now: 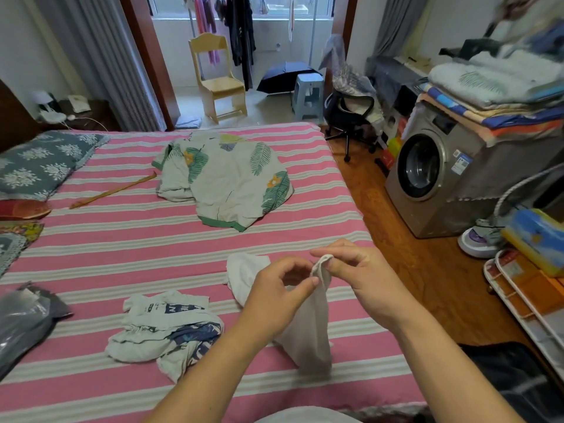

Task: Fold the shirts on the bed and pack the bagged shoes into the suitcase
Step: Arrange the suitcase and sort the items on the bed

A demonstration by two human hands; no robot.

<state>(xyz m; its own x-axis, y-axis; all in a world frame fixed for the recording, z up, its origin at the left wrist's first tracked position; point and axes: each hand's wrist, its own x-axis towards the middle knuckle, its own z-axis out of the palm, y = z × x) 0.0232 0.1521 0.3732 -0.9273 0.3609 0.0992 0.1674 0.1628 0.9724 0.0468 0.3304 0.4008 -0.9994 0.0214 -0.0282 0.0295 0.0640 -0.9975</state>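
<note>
far left, i see a grey bag point(23, 322) at the bed's point(128, 257) edge, with a patterned pillow point(42, 163) above it near the headboard side. next, a crumpled shirt point(161, 328) with dark print lies on the striped sheet, near my left forearm. further back, at the middle of the bed, a leaf-print blanket point(225, 178) sits in a heap, with a thin stick point(113, 190) to its left. in the foreground my left hand point(274, 291) pinches the hem of a white shirt point(308, 340) between thumb and forefinger; my right hand point(363, 276) grips the same hem just beside it, fingers curled over the cloth. the shirt hangs from both hands, its lower part resting on the bed and another fold lying behind the left hand. to the right stands a washer point(427, 175) on the wood floor, and at the lower right a dark suitcase point(506, 380); i cannot tell its contents.
</note>
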